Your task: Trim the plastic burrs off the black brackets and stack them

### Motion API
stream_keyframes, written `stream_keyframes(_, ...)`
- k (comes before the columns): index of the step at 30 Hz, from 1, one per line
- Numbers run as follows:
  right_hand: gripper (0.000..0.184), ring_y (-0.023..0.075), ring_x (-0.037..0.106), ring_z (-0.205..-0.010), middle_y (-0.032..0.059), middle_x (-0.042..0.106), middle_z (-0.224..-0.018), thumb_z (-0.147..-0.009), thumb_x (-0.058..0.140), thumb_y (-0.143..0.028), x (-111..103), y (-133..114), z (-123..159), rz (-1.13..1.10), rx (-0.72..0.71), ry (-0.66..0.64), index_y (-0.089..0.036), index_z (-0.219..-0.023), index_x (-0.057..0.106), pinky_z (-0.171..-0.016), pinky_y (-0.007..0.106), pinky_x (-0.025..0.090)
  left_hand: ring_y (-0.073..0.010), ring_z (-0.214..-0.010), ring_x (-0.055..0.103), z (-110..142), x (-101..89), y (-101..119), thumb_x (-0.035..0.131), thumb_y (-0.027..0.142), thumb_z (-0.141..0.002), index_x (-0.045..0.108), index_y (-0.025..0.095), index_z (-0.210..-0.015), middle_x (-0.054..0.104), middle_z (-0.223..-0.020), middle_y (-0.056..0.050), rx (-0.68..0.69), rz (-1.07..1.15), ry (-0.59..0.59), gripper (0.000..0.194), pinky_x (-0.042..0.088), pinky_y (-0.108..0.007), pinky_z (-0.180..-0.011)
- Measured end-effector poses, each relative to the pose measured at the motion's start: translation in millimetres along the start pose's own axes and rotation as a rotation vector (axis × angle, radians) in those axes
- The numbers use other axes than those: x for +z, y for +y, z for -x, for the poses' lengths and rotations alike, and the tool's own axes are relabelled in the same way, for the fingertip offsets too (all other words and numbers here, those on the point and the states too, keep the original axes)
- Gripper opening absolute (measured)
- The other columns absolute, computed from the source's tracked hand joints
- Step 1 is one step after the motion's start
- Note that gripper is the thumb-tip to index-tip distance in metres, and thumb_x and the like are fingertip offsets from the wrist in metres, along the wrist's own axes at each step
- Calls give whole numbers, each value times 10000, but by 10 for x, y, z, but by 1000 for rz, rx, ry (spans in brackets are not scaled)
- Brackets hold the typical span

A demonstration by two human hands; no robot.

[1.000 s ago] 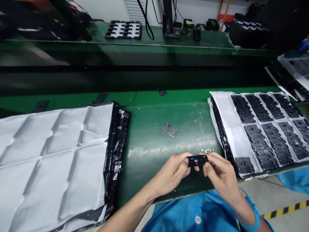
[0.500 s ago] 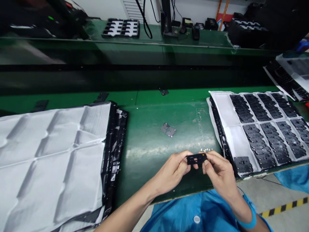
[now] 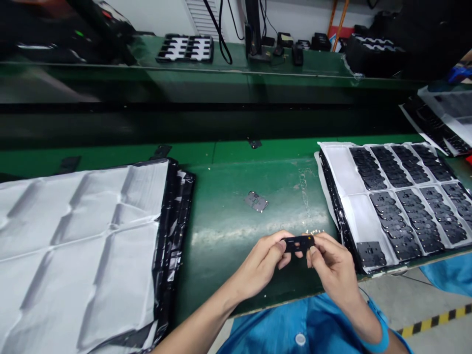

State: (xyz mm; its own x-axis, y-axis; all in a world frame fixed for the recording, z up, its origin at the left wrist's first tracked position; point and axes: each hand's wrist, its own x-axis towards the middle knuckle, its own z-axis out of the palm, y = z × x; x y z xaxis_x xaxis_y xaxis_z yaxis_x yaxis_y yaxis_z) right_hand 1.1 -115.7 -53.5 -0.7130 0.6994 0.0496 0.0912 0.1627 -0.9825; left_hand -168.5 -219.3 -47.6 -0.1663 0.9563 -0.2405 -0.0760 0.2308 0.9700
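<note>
A small flat black plastic part (image 3: 299, 243) with cut-outs and an orange dot is held level above the bench's front edge. My left hand (image 3: 266, 258) pinches its left end between thumb and fingers. At its right end, my right hand (image 3: 334, 260) grips it the same way, and a blue band circles that wrist. Beyond my hands a similar dark plate (image 3: 256, 201) lies flat on the green bench (image 3: 221, 236). To my right, a white-lined tray (image 3: 341, 172) carries rows of overlapping black parts (image 3: 396, 223), with one single part (image 3: 371, 254) in its near left pocket.
On the left lies a stack of black trays under a white sheet (image 3: 132, 265). More dark pieces (image 3: 254, 143) rest along the back of the bench. Behind runs a raised shelf (image 3: 228, 66) with a small tray (image 3: 185, 48), cables and boxes. Another tray stack (image 3: 438, 118) stands far right.
The black part has tilted slightly and my left thumb now lies further over its left end. Both hands keep hold of it. The whole view has shifted a little.
</note>
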Motion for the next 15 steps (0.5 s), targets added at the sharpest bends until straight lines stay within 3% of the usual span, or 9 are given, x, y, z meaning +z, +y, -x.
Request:
stream_keyframes(6,243,165,594,-681,37,609,-837,-1049,543,-228,40,8,6,-13,17,13,-192,-1020,782,-603,275,485,-136,-553,379,-33,44,-29,344,384,-1064,641,160,-933,486,-605,50,8,1,58,394,331,-270,-603)
stream_keyframes(15,237,153,598,-642,25,590,-805,-1045,562,-236,51,19,3,-35,7,61,-192,-948,773,-569,265,478,-145,-590,430,-50,66,-1,326,344,-1058,651,166,-938,501,-626,43,44,-57,71,390,355,-276,-643)
